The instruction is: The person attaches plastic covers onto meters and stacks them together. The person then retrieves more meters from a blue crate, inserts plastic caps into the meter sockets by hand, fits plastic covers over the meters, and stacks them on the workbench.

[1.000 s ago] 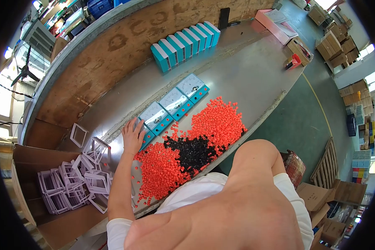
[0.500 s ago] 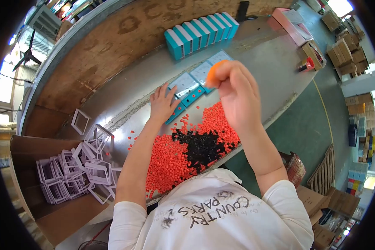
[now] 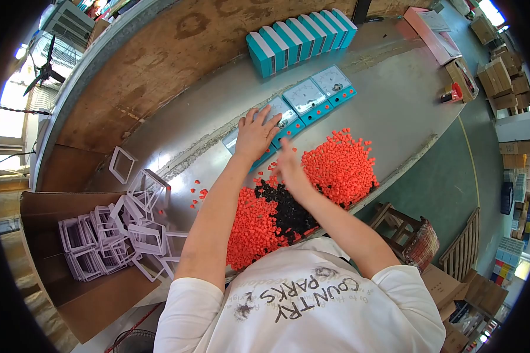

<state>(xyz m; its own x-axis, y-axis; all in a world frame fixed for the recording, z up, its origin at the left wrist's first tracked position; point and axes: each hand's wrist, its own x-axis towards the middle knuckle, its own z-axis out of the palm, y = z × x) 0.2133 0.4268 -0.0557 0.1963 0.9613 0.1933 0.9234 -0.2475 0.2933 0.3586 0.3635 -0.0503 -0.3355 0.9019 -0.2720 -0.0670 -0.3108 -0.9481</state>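
Observation:
Several teal meters with clear fronts lie in a slanting row on the metal table, small red and black pieces along their lower strips. My left hand rests with spread fingers on the meters at the near left end of the row. Just right of it, my right hand is over the near edge of the row, blurred, so what its fingers hold cannot be made out. Below the hands are a heap of red caps and a heap of black caps, partly hidden by my right forearm.
Upright teal boxes stand in a row against the wooden board. At the left, a cardboard box holds lilac frames. A pink tray and a small carton sit at the far right. A wooden stool stands beyond the table edge.
My right hand was out of view over the table, then appeared raised with something orange, and is now down beside my left hand. The camera view has shifted, too.

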